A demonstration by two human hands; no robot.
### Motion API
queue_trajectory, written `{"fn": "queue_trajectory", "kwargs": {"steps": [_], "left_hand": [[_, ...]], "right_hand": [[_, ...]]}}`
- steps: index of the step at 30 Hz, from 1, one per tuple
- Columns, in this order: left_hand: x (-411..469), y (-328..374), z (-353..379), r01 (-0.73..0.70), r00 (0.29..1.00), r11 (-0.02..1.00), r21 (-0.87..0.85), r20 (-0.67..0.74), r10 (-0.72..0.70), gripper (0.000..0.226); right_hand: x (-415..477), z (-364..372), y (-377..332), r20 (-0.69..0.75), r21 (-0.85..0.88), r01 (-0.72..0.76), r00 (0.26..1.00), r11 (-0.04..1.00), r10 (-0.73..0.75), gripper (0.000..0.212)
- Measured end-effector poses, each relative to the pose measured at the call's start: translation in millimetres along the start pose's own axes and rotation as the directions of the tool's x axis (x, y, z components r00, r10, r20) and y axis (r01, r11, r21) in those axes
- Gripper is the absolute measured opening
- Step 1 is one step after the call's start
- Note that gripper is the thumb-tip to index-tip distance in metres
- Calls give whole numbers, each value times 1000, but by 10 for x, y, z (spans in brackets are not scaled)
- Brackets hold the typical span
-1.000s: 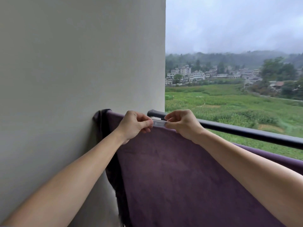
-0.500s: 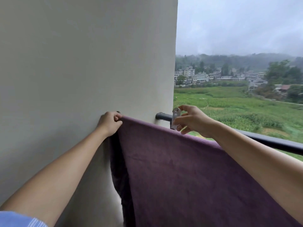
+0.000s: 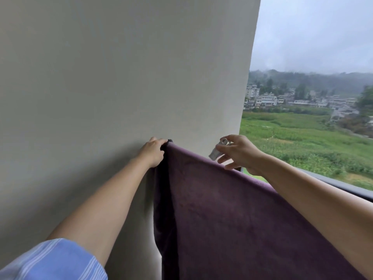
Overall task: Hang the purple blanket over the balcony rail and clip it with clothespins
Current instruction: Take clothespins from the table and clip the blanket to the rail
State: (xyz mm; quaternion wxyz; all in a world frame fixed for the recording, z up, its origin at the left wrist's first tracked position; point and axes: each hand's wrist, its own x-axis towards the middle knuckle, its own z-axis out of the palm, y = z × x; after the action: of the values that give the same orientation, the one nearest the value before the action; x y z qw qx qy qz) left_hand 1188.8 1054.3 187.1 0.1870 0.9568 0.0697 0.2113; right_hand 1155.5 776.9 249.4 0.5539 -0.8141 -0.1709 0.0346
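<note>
A purple blanket (image 3: 232,219) hung over the dark balcony rail (image 3: 343,185); a pale clothespin (image 3: 219,149) was held tilted just above its top edge.

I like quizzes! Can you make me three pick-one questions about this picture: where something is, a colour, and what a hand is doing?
1. Where is the clothespin? A) on the floor B) in the right hand C) in a basket
2. What colour is the sleeve? A) red B) black C) blue with pale stripes
3. What is the left hand doing? A) holding the blanket's end by the wall B) waving C) holding a cup
Answers: 1 B, its fingers pinch it. 2 C, the striped blue cuff shows bottom left. 3 A, its fingers curl round the cloth's corner.
</note>
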Motion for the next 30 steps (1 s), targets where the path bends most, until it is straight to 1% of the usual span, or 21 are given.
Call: {"fn": "queue_trajectory", "kwargs": {"steps": [2,4,6,7,8,10,11,12,14,16,17,18,20,21,23,25,26,27,29,30], "left_hand": [[133,-94,85,6,999,1000,8,44,-7,51],[252,-151,143,-14,998,1000,18,59,13,53],[338,-166,194,-43,997,999,9,69,42,61],[366,-167,226,-40,996,999,0,79,40,65],[389,-176,266,-22,996,1000,-12,88,23,67],[414,-230,371,52,995,995,-88,90,-44,56],[414,-265,421,92,994,987,-134,75,-83,47],[414,-294,464,126,991,978,-167,57,-118,37],[409,-330,512,162,987,971,-173,26,-160,23],[374,-357,503,153,988,979,-138,13,-153,14],[351,-373,486,138,990,981,-136,5,-139,8],[322,-395,463,120,992,981,-154,-14,-124,6],[255,-442,412,79,992,974,-215,-82,-98,21],[217,-458,383,45,989,968,-245,-127,-78,25],[143,-439,312,-36,981,963,-266,-193,-17,22],[118,-394,226,-100,972,966,-238,-229,44,17],[129,-356,180,-123,973,970,-207,-218,77,27],[148,-309,139,-146,978,972,-183,-177,113,44],[224,-197,74,-173,985,972,-157,-28,170,78],[274,-151,76,-170,982,976,-135,58,179,89]], "right_hand": [[170,94,18,-9,-53,4,1000,999,-5,24],[349,174,39,-40,-77,25,999,997,-28,37],[512,245,36,-98,-68,60,993,996,-66,49],[586,278,32,-128,-62,75,988,995,-82,48],[651,313,27,-151,-53,92,984,994,-99,40],[765,394,39,-184,-29,118,975,993,-121,11],[807,439,53,-194,-12,128,972,992,-128,7],[844,481,72,-202,8,130,971,992,-125,9],[883,551,97,-191,27,127,974,991,-120,8],[904,599,116,-159,28,132,979,991,-126,9],[915,616,124,-148,27,137,980,990,-131,9],[916,627,124,-140,26,140,981,990,-135,8],[918,643,119,-130,26,141,982,990,-137,8],[916,650,114,-126,26,139,983,990,-135,9],[907,660,98,-121,46,128,985,991,-122,13],[891,658,91,-124,86,98,988,991,-87,17],[889,654,89,-122,106,79,990,991,-66,19],[895,649,96,-118,125,59,992,990,-44,23],[899,631,92,-110,158,23,994,987,-6,26],[903,622,94,-109,172,9,994,985,10,25]]}}
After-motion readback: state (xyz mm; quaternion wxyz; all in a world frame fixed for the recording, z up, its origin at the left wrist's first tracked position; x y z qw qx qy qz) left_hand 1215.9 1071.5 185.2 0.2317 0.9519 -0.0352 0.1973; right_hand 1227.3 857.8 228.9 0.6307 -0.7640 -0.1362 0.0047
